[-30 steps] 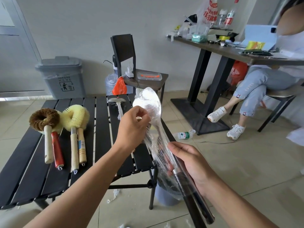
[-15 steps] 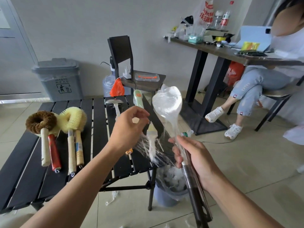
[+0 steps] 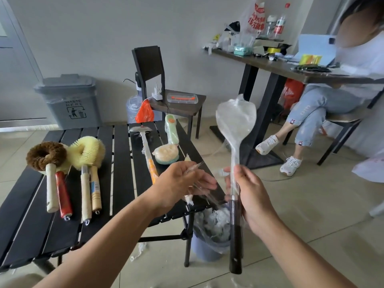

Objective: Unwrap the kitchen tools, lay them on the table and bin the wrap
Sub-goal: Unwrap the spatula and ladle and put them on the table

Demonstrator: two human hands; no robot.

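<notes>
My right hand [image 3: 252, 196] grips the shaft of a long spoon [image 3: 235, 119] held upright, its bowl still covered in clear plastic wrap and its black handle pointing down. My left hand [image 3: 182, 183] pinches a loose strand of that wrap [image 3: 204, 191] and holds it stretched off to the left of the shaft. Both hands are over the right end of the black slatted table [image 3: 122, 154]. Below them stands a small blue bin [image 3: 209, 246] lined with plastic and holding crumpled wrap.
On the table lie a brown brush [image 3: 46, 155], a yellow brush [image 3: 88, 150], a wrapped peeler [image 3: 145, 142] and a green sponge brush [image 3: 169, 150]. A grey waste bin [image 3: 69, 100] stands by the wall. Right of me are a chair [image 3: 158, 80], a desk and a seated person [image 3: 324, 113].
The spoon has swung from tilted to upright and moved right. My left hand has dropped from the spoon's bowl to the shaft, pulling wrap away to the left.
</notes>
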